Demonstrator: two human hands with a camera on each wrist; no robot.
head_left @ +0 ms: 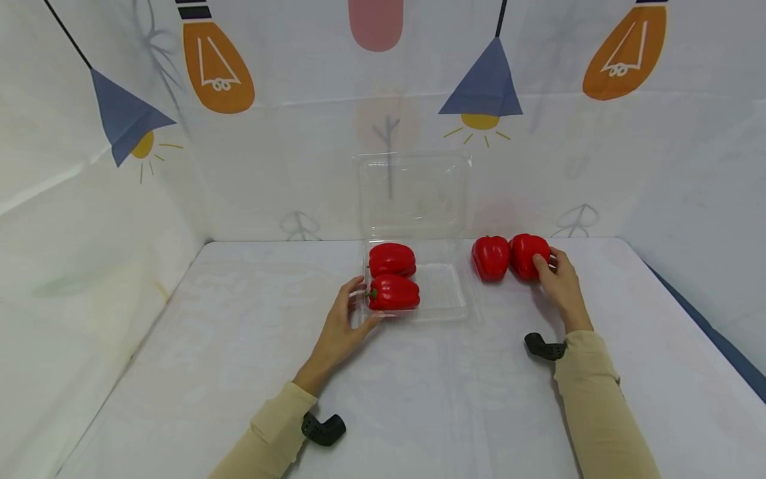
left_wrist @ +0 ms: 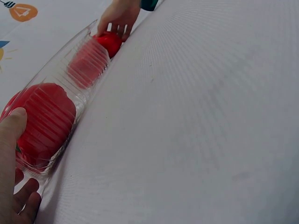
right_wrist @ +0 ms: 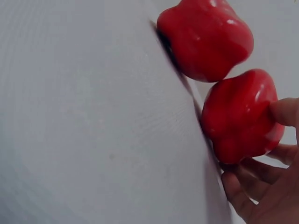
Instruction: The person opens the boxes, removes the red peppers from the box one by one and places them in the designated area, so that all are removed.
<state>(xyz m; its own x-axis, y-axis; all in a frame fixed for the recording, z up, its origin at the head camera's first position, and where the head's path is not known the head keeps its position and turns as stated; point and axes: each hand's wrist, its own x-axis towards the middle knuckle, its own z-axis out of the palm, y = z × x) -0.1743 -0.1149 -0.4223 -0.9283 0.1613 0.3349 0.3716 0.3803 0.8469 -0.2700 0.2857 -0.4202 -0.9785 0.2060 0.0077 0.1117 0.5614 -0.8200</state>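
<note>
A clear plastic clamshell box (head_left: 439, 291) lies on the table, its lid (head_left: 413, 199) raised at the back. In its left half are two red bell peppers, a rear one (head_left: 391, 258) and a front one (head_left: 395, 293) with a green stem. My left hand (head_left: 339, 330) holds the box's front left corner, thumb against the front wall. To the right of the box, a third red bell pepper (head_left: 491, 258) stands beside a fourth red bell pepper (right_wrist: 240, 119), and the two touch. My right hand (head_left: 561, 285) grips that fourth pepper from the right, between thumb and fingers.
A white cloth covers the table (head_left: 419, 399). Behind it hangs a pale sheet (head_left: 287, 159) printed with lamps and bulbs. Black curved mounts sit at the left wrist (head_left: 324, 430) and right wrist (head_left: 544, 347).
</note>
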